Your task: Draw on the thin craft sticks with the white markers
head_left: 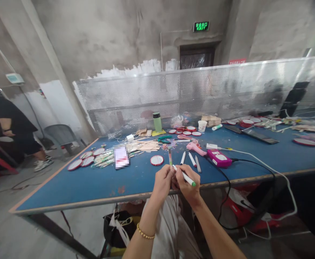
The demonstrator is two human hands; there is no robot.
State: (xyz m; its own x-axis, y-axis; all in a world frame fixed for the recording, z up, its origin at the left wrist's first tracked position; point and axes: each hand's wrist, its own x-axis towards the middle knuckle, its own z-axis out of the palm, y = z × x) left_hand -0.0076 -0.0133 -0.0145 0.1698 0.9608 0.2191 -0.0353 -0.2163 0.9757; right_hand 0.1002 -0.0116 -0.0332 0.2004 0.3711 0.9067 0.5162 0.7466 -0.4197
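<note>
Near the table's front edge, my left hand [162, 181] pinches the lower end of a flat wooden stick [170, 156] with coloured bands, held upright. Close beside it, my right hand [189, 187] grips a white marker [186, 176] with a green end, its other end pointing toward the stick. Whether the marker tip touches the wood is too small to tell. Just beyond my hands lie a round red-rimmed disc [156, 160] and several more markers, among them a white marker [183, 158] and a grey marker [198, 164].
On the blue table [92, 190] lie wooden sticks [149, 145], a phone [121, 157], teal pliers [165, 137], a pink glue gun [196, 146] and a corded magenta box [218, 158]. A green bottle [157, 123] and paper cup [202, 126] stand behind. A person [9, 122] is at far left.
</note>
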